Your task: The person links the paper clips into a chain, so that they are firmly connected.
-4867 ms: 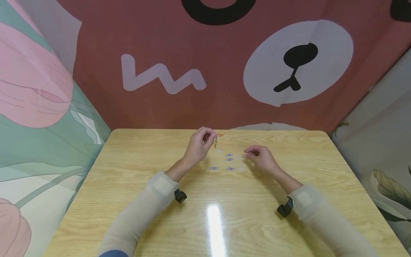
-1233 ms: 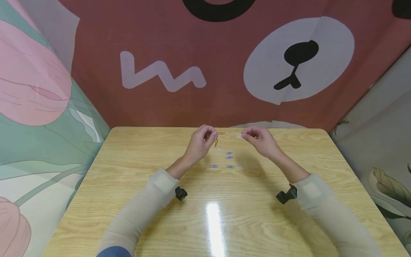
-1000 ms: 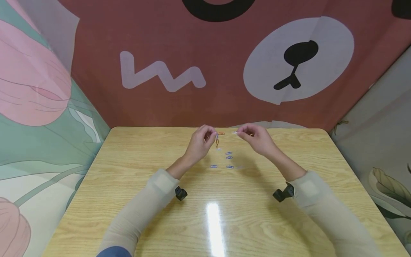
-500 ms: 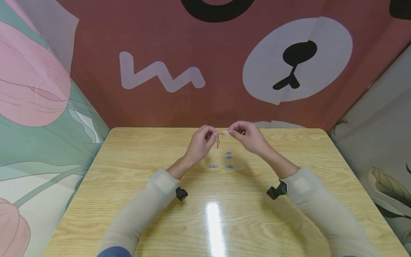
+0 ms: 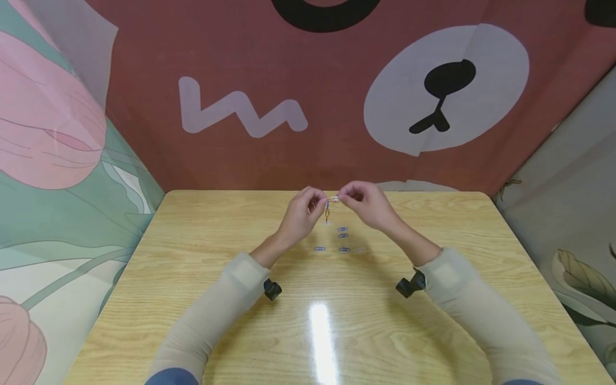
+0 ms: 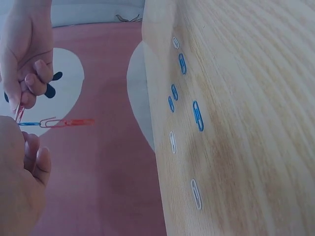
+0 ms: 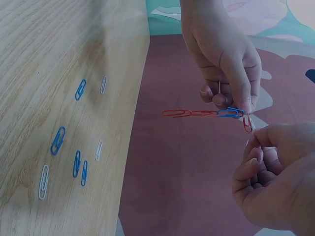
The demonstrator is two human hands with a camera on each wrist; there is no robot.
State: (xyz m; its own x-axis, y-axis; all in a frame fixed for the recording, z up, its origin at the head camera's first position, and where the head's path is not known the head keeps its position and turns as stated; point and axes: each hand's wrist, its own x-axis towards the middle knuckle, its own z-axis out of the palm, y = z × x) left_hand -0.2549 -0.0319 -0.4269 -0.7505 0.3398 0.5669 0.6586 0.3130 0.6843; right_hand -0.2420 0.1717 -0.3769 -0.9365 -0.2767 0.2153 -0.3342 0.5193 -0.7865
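Between the fingertips of my left hand [image 5: 303,214] hangs a short chain of paper clips [image 7: 204,113], pinched near its top. A blue clip [image 7: 229,112] sits at the fingers, two red clips trail from it, and another red clip [image 7: 247,123] juts toward the other hand. My right hand [image 5: 368,203] pinches a white paper clip [image 5: 335,199], whose end overlaps that jutting red clip in the head view. Both hands are raised above the table's far part, fingertips close together. The fingers hide part of the white clip.
Loose paper clips lie on the wooden table [image 5: 231,224] below the hands: several blue ones [image 6: 198,116] and three white ones [image 6: 196,194]. A reddish-brown printed cloth [image 5: 337,149] stands behind the table's far edge.
My right hand picked up a white clip from the table, lifted it, and moved left until it met the red clip at the left hand. The left hand stayed nearly still with the chain.
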